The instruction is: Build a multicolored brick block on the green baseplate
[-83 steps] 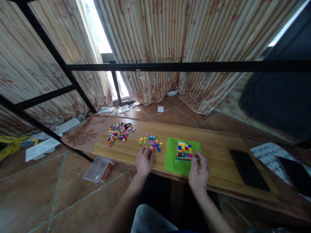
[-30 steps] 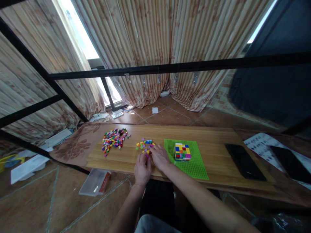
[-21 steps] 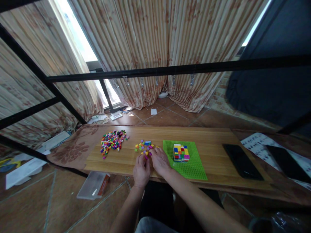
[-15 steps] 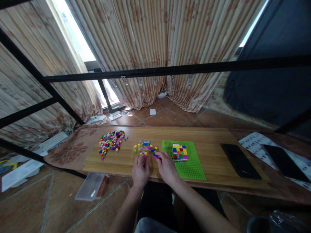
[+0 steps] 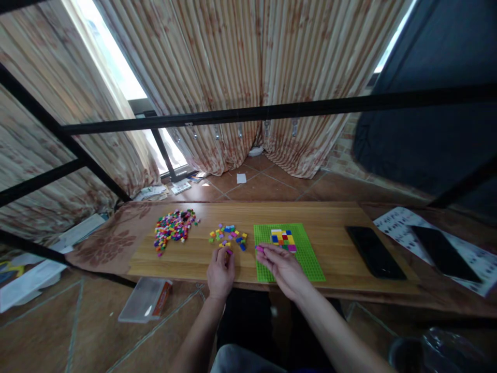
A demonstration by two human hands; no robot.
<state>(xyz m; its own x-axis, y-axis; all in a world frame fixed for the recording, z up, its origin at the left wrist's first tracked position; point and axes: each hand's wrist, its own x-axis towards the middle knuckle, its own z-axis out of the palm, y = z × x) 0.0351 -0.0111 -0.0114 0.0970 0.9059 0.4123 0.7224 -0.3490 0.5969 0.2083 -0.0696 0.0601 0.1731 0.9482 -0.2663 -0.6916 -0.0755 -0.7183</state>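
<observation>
Between the thumb and fingers of my right hand (image 5: 280, 263) is a magenta brick (image 5: 260, 248), held over the left part of the green baseplate (image 5: 306, 259). Just behind that hand a block of stacked multicoloured bricks (image 5: 283, 238) stands on the baseplate, its front partly covered by my fingers. My left hand (image 5: 220, 272) rests at the near side of a small group of loose bricks (image 5: 227, 229), its fingers curled. A purple brick (image 5: 229, 252) shows at its fingertips. A blue brick (image 5: 243, 247) lies a little to the right of these fingers.
A large heap of small bricks (image 5: 174, 227) covers the left of the wooden board (image 5: 318, 215). At the right lie a black phone-like slab (image 5: 375, 252) and a printed sheet (image 5: 402, 220) under another dark slab (image 5: 446, 252). A clear plastic box (image 5: 140, 300) sits below on the floor.
My right hand has moved right, from beside the loose bricks to over the baseplate, carrying the magenta brick. A blue brick now lies clear near where it was. My left hand stays about the same.
</observation>
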